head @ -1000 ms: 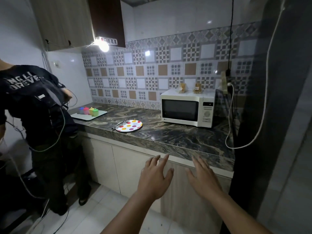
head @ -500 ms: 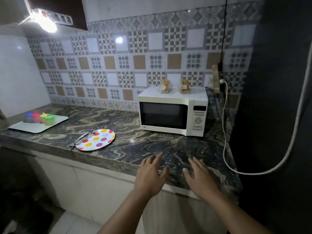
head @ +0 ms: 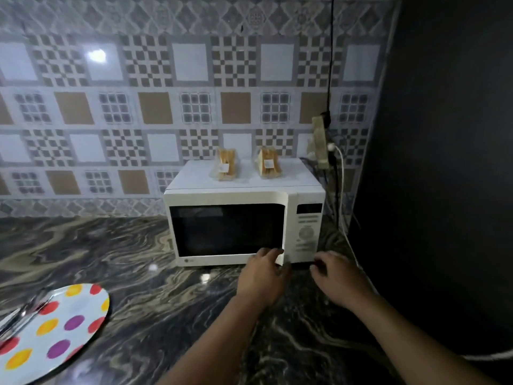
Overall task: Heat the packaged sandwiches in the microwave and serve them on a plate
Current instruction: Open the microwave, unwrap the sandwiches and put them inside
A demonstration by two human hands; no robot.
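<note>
A white microwave point(head: 244, 226) stands on the dark marbled counter point(head: 138, 273) with its door shut. Two packaged sandwiches sit on its top: the left sandwich point(head: 226, 168) and the right sandwich point(head: 268, 166), each with a small white label. My left hand point(head: 263, 276) reaches the lower right corner of the door, fingertips touching its edge. My right hand point(head: 337, 276) hovers just right of it, below the control panel, fingers loosely curled and empty. A white plate point(head: 55, 329) with coloured dots lies at the lower left.
Metal tongs point(head: 19, 315) rest on the plate's left side. A power strip point(head: 320, 143) with a white cable hangs right of the microwave. A tall dark surface point(head: 444, 162) closes off the right side. Patterned tiles cover the wall behind.
The view has moved closer to the microwave. Both hands have gone forward from the counter's front edge to the microwave's lower right front.
</note>
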